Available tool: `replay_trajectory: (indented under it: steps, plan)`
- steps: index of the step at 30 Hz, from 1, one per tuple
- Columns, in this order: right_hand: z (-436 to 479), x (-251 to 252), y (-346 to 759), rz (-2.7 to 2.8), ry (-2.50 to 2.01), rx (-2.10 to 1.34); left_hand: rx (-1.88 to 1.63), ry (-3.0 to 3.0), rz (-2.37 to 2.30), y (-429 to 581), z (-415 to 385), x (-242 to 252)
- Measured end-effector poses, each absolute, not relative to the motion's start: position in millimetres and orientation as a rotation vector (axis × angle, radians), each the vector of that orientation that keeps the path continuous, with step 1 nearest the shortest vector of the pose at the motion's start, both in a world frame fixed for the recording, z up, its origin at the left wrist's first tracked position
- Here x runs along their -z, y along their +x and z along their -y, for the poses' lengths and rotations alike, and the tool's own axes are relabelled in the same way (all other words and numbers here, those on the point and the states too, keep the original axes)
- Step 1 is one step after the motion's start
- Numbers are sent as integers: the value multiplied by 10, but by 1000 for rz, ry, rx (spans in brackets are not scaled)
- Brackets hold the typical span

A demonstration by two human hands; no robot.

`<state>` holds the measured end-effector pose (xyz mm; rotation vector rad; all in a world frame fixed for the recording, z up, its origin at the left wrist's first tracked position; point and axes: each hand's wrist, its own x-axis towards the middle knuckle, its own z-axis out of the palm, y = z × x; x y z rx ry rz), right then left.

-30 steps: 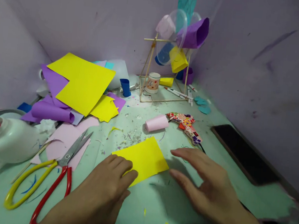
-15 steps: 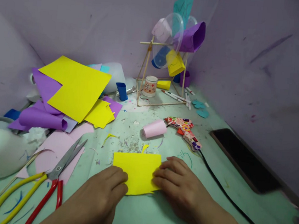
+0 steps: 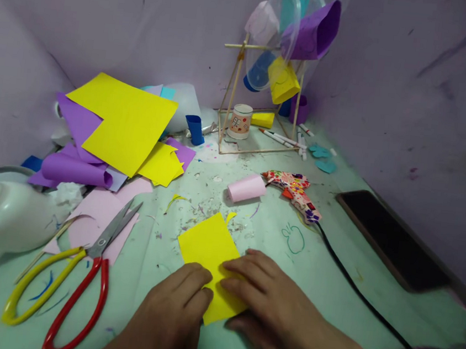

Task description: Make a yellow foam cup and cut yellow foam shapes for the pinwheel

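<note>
A piece of yellow paper (image 3: 209, 244) lies turned at a slant on the table in front of me. My left hand (image 3: 176, 302) has its fingers curled on the paper's left edge, the thumb hidden beneath. From the right, my right hand (image 3: 265, 300) grips the paper's near right part, fingers on top and thumb low at the edge. A small yellow scrap (image 3: 231, 217) sits just beyond the far corner. Past it rests a pink paper tube (image 3: 247, 189), beside a flower-patterned glue gun (image 3: 293, 192).
Scissors (image 3: 103, 241) with yellow and red handles lie at left, near a white jug (image 3: 12, 218) and stacked coloured sheets (image 3: 126, 119). A stick frame (image 3: 235, 75) bearing paper cups stands at the back. A phone (image 3: 392, 241) and the black cord (image 3: 350, 287) are at right.
The yellow paper has turned from lying straight to a slant, its far end now pointing up-left. My right hand has moved left over it, closer to my left hand. The view has shifted slightly.
</note>
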<state>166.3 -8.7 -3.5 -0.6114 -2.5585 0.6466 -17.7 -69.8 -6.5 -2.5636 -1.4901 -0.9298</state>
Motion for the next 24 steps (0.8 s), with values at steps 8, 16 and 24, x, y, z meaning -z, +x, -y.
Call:
replay_trajectory:
  steps: [8,16,24]
  plan:
    - [72,244,1723,2471,-418,-526,845,-2293,1751,-390,892,127]
    - [145,245,1713,2448,-413,-433,1008,-2364,1857,-370,1001,-25]
    - [99,61,1772,2419,-528,-555,1034,-2085,2283,-318,729,-73]
